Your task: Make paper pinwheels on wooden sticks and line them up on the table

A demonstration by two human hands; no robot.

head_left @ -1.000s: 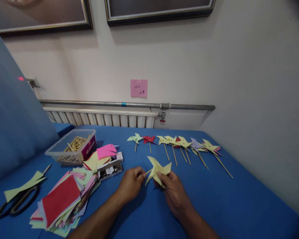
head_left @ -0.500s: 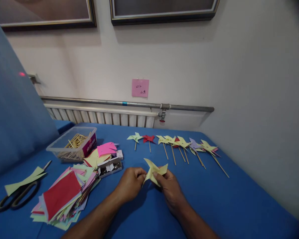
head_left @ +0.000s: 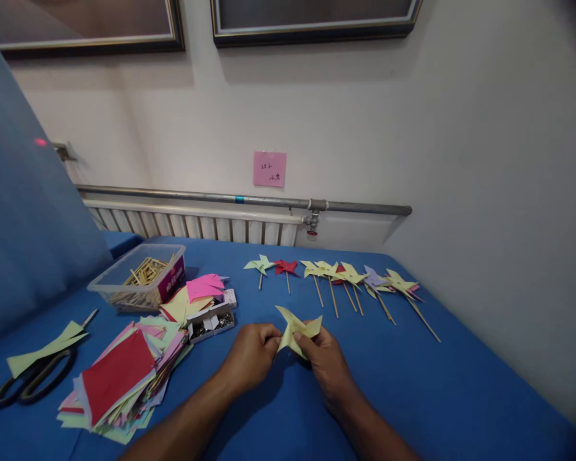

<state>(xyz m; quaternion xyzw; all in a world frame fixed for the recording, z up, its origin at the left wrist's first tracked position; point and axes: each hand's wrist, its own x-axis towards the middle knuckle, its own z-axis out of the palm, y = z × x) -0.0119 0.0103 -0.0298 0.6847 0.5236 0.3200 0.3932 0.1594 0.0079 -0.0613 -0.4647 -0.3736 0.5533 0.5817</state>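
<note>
Both hands meet over the blue table on a yellow paper pinwheel. My left hand pinches it from the left, where a thin wooden stick showed a moment ago; the stick is hidden now. My right hand grips the pinwheel's lower right blades with thumb and fingers. Behind the hands lies a row of finished pinwheels on sticks, yellow, red, green and lilac.
A stack of coloured paper squares lies at the left, with black scissors and yellow paper scraps beyond it. A clear tub of wooden sticks and a small box of pins stand behind the stack. A radiator lines the wall.
My hands have drawn closer together on the pinwheel, and the stick end that showed by my left fingers is covered now. The pinwheel sits slightly lower and more bunched.
</note>
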